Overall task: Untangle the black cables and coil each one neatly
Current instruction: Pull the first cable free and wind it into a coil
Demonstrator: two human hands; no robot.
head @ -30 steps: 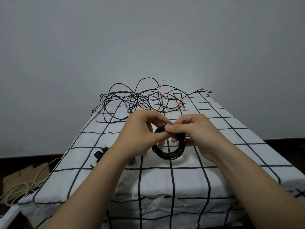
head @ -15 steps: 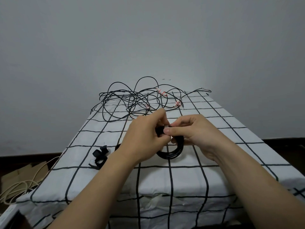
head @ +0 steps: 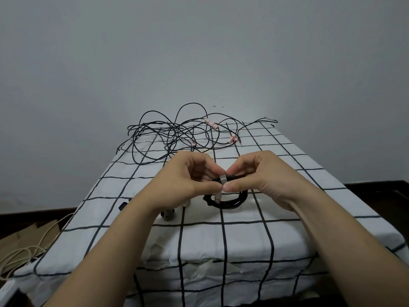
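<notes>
Reference point: the coil [head: 228, 201].

1. Far left of the coil and below it, on the floor: flattened cardboard [head: 26, 237] with a cream cord [head: 24, 253] looped loosely over it.
2. Left of the coil, on the surface [head: 243, 235] (white cover, black grid): a small black piece [head: 122, 205] just beside my left forearm. I cannot identify it. A second dark item [head: 168, 213] lies nearer the coil, mostly hidden under my left wrist.
3. My left hand [head: 188, 180] is at the coil's upper left. Thumb and forefinger are closed together, pinching a pale strip [head: 223, 180] that crosses the coil's top; the other fingers are curled under.
4. The coil is black cable wound in several tight turns, near the surface's front edge and on its middle line. Its top is raised between my two hands and its lower arc hangs down towards the cover. I cannot tell whether that arc touches the cover.
5. Behind the coil, at the far end of the surface: the tangle [head: 177, 136], thin black cable in loose crossing loops, some standing up against the wall [head: 199, 52]. Small pink and white tags [head: 211, 124] sit on its strands. The tangle is well apart from the coil.
6. My right hand [head: 261, 176] is at the coil's upper right. Thumb and forefinger pinch the coil's strands just beside the strip, tip to tip with my left hand.
</notes>
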